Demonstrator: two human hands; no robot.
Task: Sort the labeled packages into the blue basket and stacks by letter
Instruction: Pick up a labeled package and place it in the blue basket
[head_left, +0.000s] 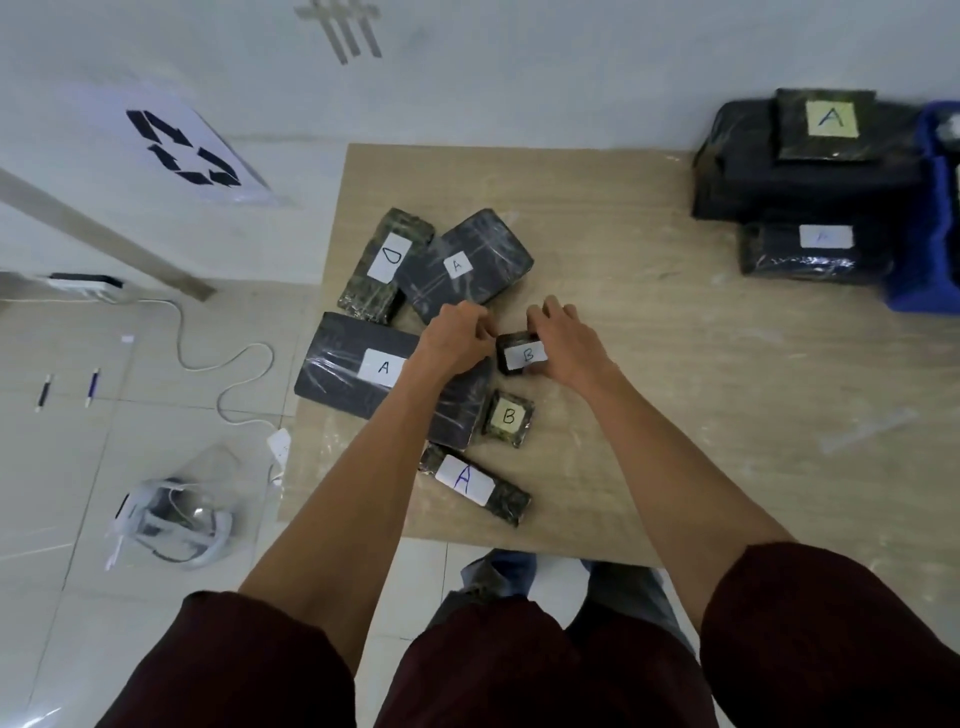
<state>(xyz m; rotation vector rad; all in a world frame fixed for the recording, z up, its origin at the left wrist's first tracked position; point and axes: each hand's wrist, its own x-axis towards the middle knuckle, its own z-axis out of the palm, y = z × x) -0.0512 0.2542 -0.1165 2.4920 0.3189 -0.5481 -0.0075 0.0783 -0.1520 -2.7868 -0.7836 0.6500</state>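
Sitting on beige wooden table (623, 312): black wrapped-package stack topped with an A label (810, 171), far right, just beside blue plastic basket (930, 249). Right hand (566, 343) grips small black package labelled B (522, 356) mid-table; left hand (457, 338) curled at its left edge, grip unclear.

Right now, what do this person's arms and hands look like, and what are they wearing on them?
Both arms wear dark maroon short sleeves, the left sleeve and right sleeve ending near the elbows. The forearms are bare. The left hand and right hand wear no gloves, and no watch or wristband shows.
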